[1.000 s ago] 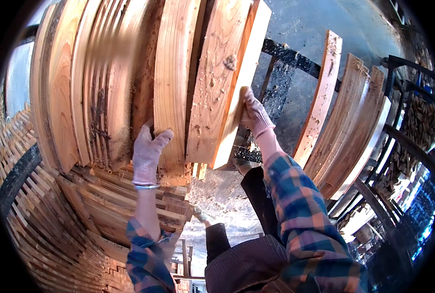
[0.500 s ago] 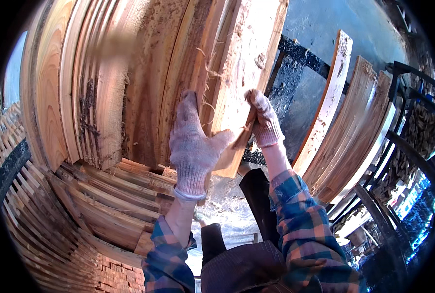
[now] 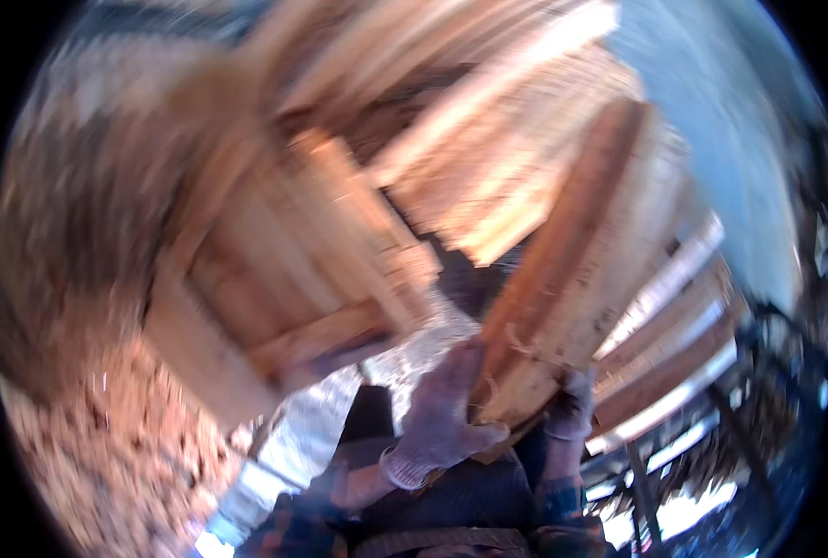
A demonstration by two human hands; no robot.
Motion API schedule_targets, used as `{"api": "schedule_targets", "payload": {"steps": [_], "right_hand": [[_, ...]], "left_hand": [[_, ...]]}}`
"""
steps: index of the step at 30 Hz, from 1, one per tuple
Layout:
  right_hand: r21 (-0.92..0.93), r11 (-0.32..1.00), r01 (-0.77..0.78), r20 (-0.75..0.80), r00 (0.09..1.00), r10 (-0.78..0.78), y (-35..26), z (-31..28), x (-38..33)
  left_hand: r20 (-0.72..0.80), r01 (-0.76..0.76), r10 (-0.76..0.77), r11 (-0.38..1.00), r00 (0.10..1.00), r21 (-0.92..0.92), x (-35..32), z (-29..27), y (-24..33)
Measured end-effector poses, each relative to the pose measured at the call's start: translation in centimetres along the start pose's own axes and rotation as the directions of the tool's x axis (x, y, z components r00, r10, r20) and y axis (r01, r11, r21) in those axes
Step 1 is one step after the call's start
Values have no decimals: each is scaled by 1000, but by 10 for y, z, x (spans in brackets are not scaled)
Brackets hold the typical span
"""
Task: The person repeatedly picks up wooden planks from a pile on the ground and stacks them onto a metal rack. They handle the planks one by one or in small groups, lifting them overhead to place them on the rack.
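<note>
We grip the lower end of a long pale rough-sawn wooden plank [image 3: 572, 270] with both gloved hands, left hand [image 3: 442, 418] and right hand [image 3: 570, 409] closed around it (the frame is blurred), best kept low and steady beside the stacked timber boards [image 3: 321, 251].

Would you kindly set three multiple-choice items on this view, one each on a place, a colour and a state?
1. Where does the held board lie in the view?
A. right of centre, slanting upward
B. flat at the lower left
C. behind the person

2. What colour are the gloves?
A. bright orange
B. pale grey-white
C. black

3. How do the hands stand at the board?
A. both hang free
B. one only points
C. both grip its lower end

Answers: 1 A, the plank runs from the hands up to the right. 2 B, the left hand and right hand wear pale knit gloves. 3 C, both gloves close round the lower end.
</note>
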State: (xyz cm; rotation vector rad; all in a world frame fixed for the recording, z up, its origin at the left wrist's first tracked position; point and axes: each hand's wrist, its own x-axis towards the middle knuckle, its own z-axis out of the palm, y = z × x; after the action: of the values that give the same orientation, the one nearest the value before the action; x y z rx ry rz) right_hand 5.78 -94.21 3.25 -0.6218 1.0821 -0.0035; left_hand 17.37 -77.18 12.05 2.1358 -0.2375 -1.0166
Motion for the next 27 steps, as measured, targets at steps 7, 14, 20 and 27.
{"api": "schedule_targets", "payload": {"steps": [7,14,20,27], "right_hand": [[-401,912,89,361,930,67,65,108,-45],[-690,655,309,535,827,173,175,294,-44],[-864,207,459,465,885,-22,202,316,25],[-400,-470,787,912,290,-291,244,341,-32]], "left_hand": [[-231,102,-232,880,945,-463,-132,-100,-64],[-513,15,-443,768,735,-640,-162,-162,-235],[-452,-52,-542,599,709,-799,-130,-182,-340],[-601,-308,-484,555,636,-773,-148,-181,-333]]}}
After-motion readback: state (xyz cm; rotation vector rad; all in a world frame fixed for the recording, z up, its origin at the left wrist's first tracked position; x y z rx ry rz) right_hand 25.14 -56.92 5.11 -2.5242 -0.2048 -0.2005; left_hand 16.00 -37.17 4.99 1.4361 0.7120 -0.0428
